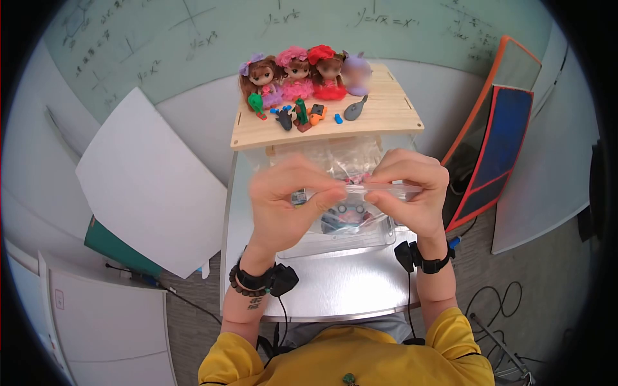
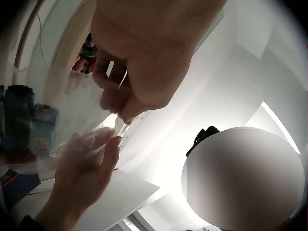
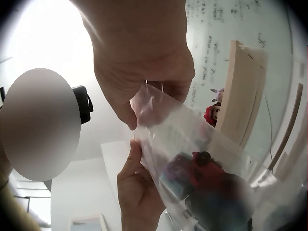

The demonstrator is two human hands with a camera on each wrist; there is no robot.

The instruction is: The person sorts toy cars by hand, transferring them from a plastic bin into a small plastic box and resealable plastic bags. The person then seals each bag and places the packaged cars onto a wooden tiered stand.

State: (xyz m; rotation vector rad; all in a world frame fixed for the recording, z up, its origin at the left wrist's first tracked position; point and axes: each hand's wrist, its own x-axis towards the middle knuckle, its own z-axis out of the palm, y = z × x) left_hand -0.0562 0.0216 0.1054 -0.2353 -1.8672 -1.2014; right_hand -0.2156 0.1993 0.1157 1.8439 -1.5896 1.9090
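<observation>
Both hands are raised over the table and pinch the top edge of a clear plastic bag [image 3: 166, 108]. My left hand [image 1: 280, 202] grips this edge between thumb and fingers. Close beside it, my right hand [image 1: 412, 193] pinches the same edge, the two thumb tips pointing at each other. The bag hangs below the fingers. In the right wrist view, a red item [image 3: 207, 168] and dark, bluish items show blurred through the plastic. A teal item [image 2: 44, 130] shows through it in the left wrist view.
Behind the hands stands a wooden stand [image 1: 393, 106] with several dolls [image 1: 296, 74] and small toys, among them a grey one [image 1: 355, 108]. A clear plastic tray [image 1: 380, 241] lies on the shiny metal table [image 1: 347, 286]. A white panel [image 1: 151, 186] leans at left.
</observation>
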